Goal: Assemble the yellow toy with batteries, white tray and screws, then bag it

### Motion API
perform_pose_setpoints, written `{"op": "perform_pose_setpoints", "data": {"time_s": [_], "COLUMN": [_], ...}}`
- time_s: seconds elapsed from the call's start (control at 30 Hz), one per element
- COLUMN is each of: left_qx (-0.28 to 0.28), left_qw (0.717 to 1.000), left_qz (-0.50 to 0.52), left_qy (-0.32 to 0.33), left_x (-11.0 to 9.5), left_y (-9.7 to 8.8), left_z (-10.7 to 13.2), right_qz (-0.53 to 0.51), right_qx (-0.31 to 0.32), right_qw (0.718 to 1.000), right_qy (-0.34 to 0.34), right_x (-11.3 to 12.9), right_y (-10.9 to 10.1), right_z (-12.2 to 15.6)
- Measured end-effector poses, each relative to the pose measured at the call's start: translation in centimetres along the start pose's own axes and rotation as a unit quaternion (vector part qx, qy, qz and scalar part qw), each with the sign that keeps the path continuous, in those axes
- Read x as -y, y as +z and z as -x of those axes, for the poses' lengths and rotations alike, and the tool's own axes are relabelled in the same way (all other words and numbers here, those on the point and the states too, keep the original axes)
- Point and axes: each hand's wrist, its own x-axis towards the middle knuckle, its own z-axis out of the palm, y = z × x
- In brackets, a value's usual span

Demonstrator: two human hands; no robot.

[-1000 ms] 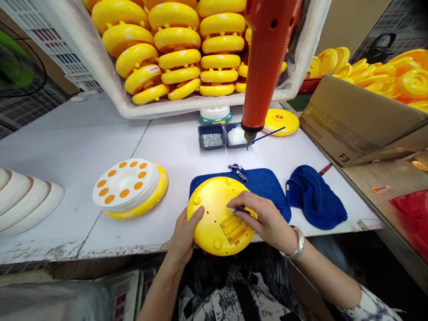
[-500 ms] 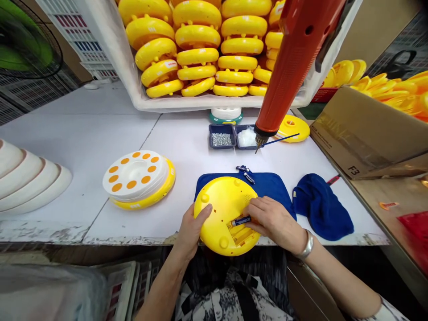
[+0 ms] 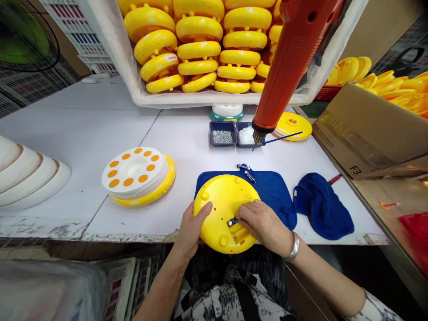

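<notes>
My left hand (image 3: 194,225) grips the left rim of a round yellow plastic housing (image 3: 214,227), thumb on top. The housing is tilted at the table's front edge, its open battery compartment (image 3: 241,235) facing me. My right hand (image 3: 262,223) is closed over a dark battery (image 3: 232,222) at the upper end of the compartment; the fingers cover much of it. Two more batteries (image 3: 249,176) lie at the top edge of a blue cloth (image 3: 276,191) behind the housing.
A red electric screwdriver (image 3: 284,76) hangs over two dark trays (image 3: 223,143) of screws and white material. On the left stands a white-and-yellow round toy (image 3: 135,174). A crate (image 3: 140,100) of yellow housings is behind; a cardboard box (image 3: 371,133) and crumpled blue cloth (image 3: 321,205) are on the right.
My right hand has moved left and down over the compartment, bringing the battery into its upper end. My left hand keeps its hold on the housing.
</notes>
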Motion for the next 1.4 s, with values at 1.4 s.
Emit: {"op": "perform_pose_setpoints", "data": {"time_s": [1.4], "left_qx": [0.010], "left_qw": [1.000], "left_qz": [-0.016], "left_qy": [0.022], "left_x": [0.5], "left_y": [-0.5], "left_z": [-0.2], "right_qz": [0.177], "right_qx": [0.133], "right_qw": [0.974], "right_qy": [-0.038], "right_x": [4.5], "right_y": [-2.2], "right_z": [-1.4]}}
